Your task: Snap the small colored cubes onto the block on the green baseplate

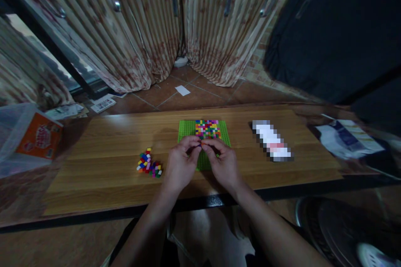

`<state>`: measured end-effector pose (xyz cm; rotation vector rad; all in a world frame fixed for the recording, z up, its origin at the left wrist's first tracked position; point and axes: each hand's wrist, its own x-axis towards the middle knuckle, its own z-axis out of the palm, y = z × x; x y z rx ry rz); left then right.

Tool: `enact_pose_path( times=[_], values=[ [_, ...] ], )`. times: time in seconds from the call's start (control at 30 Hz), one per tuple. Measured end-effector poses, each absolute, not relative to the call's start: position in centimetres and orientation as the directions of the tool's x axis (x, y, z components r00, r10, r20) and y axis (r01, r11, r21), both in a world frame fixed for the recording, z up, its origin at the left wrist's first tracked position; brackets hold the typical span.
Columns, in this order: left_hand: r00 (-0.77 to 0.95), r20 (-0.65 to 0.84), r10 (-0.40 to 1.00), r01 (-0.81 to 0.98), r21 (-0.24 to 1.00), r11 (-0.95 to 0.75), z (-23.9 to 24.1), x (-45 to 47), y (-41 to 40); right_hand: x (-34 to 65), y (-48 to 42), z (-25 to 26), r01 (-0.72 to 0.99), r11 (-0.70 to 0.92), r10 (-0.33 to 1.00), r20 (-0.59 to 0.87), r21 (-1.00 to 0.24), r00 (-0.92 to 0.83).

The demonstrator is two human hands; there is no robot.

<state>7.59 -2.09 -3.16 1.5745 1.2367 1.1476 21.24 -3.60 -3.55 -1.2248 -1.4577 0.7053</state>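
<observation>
A green studded baseplate (184,128) lies on the wooden table, with a block of many-coloured toy bricks (206,128) covering its upper middle. Over the plate's lower half my left hand (184,159) and my right hand (224,162) meet, fingertips pinched together. Between them shows a small orange toy brick (203,144), with something dark, perhaps a purple brick, at the left fingertips. The fingers hide most of both pieces. To the left of my left hand lies a loose pile of coloured bricks (149,163).
A pixelated white object (272,141) lies on the table (109,146) to the right. A clear plastic bin (12,133) with an orange label stands off the left end. Papers (103,103) lie on the floor behind, and a plastic packet (347,137) sits beyond the right end.
</observation>
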Motion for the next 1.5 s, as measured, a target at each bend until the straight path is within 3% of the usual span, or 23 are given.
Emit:
enact_pose_path(
  times=[0.33, 0.6, 1.03, 1.5],
  values=[
    [-0.073, 0.088, 0.993, 0.186, 0.980, -0.073, -2.9, 9.7, -2.6, 21.5, -3.8, -3.4, 0.559, 0.322, 0.891, 0.444, -0.764, 0.093],
    [-0.139, 0.117, 0.983, 0.256, 0.963, -0.079, -3.4, 7.6, -1.6, 24.8, -3.0, -2.6, 0.561, 0.262, 0.886, 0.426, -0.785, 0.183],
    [-0.069, 0.097, 0.993, 0.378, 0.923, -0.064, -4.0, 7.5, -1.4, 24.1, -2.3, -3.7, 0.703, 0.246, 0.906, 0.416, -0.667, 0.078],
    [-0.054, 0.084, 0.995, 0.395, 0.917, -0.056, -3.7, 7.6, -1.5, 23.6, -1.9, -3.6, 0.661, 0.231, 0.897, 0.419, -0.714, 0.138]
  ],
)
